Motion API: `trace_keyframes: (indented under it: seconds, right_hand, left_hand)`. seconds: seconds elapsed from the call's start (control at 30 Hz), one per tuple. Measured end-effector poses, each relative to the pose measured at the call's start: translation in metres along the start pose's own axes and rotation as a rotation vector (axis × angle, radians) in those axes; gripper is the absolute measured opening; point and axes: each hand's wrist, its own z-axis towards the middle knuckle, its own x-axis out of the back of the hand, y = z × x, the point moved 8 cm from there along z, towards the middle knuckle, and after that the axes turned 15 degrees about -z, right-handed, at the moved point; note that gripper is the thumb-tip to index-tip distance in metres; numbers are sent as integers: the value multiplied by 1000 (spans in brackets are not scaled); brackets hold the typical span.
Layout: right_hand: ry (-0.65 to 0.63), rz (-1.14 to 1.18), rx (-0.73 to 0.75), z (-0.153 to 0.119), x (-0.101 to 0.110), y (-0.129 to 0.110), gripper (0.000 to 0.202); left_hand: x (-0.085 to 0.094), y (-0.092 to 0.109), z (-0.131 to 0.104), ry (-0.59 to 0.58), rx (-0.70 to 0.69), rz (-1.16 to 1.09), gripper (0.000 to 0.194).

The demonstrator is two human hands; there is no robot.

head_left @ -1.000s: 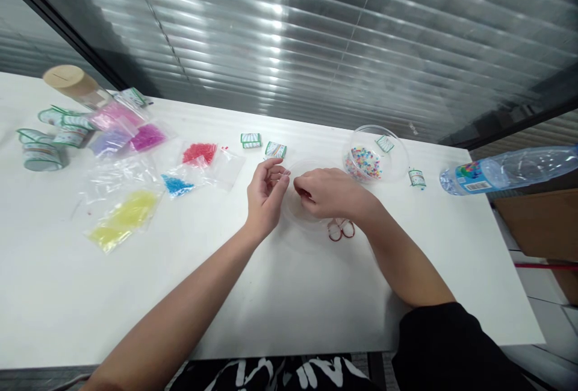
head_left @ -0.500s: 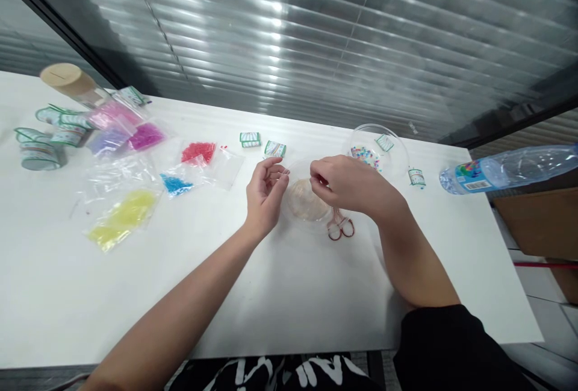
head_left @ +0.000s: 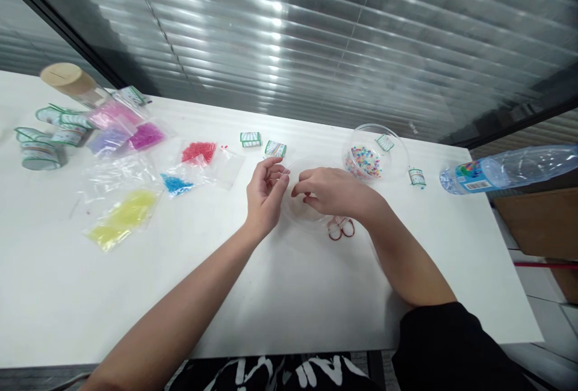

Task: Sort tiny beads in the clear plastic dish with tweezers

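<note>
Over a clear round dish [head_left: 300, 222] is my right hand [head_left: 323, 189], its thumb and forefinger apart and pointing left, with nothing visible between them. My left hand [head_left: 266, 195] rests at the dish's left edge, fingers curled and thumb raised; whatever its fingertips hold, if anything, is too small to make out. Pale contents of the dish are mostly hidden under my right hand. Rose-gold scissors [head_left: 341, 228] lie at the dish's lower right, blades hidden. Behind my right hand stands a clear bowl [head_left: 404, 153] with multicoloured beads [head_left: 363, 162].
Bags of red beads [head_left: 198, 153], blue beads [head_left: 176, 184] and yellow beads [head_left: 124, 216] lie left. Farther left are pink and purple bags and a wooden-lidded jar [head_left: 67, 76]. Small green-white rolls [head_left: 250, 139] sit behind my hands. A plastic bottle [head_left: 510, 169] lies at the right edge.
My right hand has moved left and slightly down over the dish, and its fingers have spread. More of the beads in the bowl now shows. My left hand has stayed in place.
</note>
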Motion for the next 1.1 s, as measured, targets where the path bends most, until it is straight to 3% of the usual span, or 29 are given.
trace_keyframes:
  seconds: [0.2, 0.3, 0.43, 0.57, 0.63, 0.8, 0.9, 1.0, 1.1]
  right_hand:
    - [-1, -87, -263, -20, 24, 22, 18]
    - [6, -140, -464, -34, 34, 33, 12]
    - [-79, -172, -686, -51, 32, 47, 18]
    - [-208, -118, -599, -47, 17, 44, 13]
    - [-199, -111, -554, -41, 16, 41, 13]
    - [-18, -68, -426, -24, 21, 30, 19]
    - [161, 80, -283, -15, 29, 19, 23]
    - [336, 233, -172, -14, 40, 12, 31]
    - [409, 274, -166, -20, 48, 12, 36]
  left_hand:
    - [2, -1, 0, -22, -30, 44, 37]
    - [4, 0, 0, -36, -46, 62, 41]
    - [4, 2, -1, -92, -70, 19, 48]
    - [-1, 5, -1, -159, -99, -47, 55]
    - [-2, 5, 1, -162, -91, -99, 61]
    - [-4, 1, 6, -155, 21, -234, 68]
    - [-6, 1, 7, -177, 81, -279, 69]
    - [-8, 2, 8, -189, 135, -329, 67]
    - [-9, 2, 9, -198, 187, -352, 68]
